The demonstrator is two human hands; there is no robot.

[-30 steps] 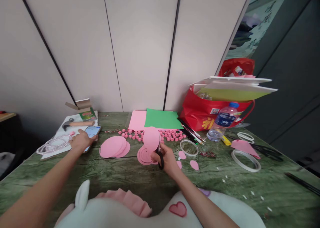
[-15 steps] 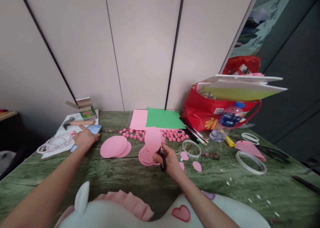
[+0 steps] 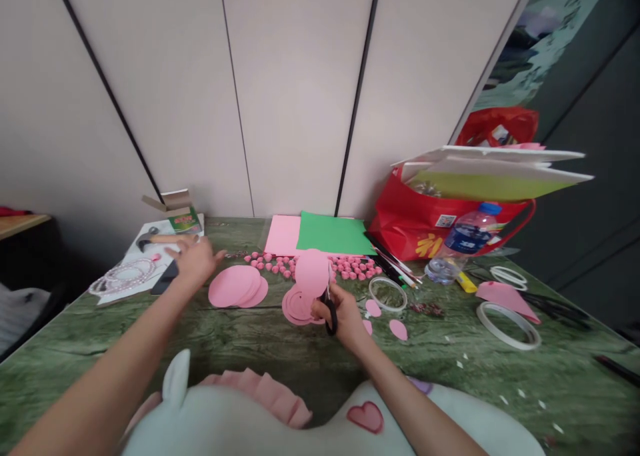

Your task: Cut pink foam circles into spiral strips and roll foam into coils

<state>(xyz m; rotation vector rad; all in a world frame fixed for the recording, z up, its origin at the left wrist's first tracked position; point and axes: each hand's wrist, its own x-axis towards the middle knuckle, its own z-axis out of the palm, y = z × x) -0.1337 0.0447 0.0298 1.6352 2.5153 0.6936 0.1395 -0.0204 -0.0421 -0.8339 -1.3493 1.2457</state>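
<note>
My left hand (image 3: 194,264), fingers spread and holding nothing, hovers beside and partly over a dark-screened phone (image 3: 164,279). In my right hand (image 3: 345,316) is a pair of black-handled scissors (image 3: 330,309), blades pointing away from me. A pink paper circle (image 3: 312,273) stands up against the blades; whether my fingers pinch it too, I cannot tell. Beneath lie cut pink paper rings (image 3: 296,306). Between my hands sits a stack of pink paper circles (image 3: 233,286). A few pink petal-shaped pieces (image 3: 398,329) rest right of my right hand.
Small pink beads (image 3: 355,267) spread before green paper (image 3: 333,233). A red bag (image 3: 400,209), water bottle (image 3: 463,243) and tape rolls (image 3: 507,326) stand right. A hammer (image 3: 170,241) and pearl strand (image 3: 123,277) lie left. A pale plush toy (image 3: 240,429) is nearest me.
My left hand has lifted off the phone and shifted right, and the lit phone screen has turned dark. My right hand still holds the scissors. The whole view has swung slightly.
</note>
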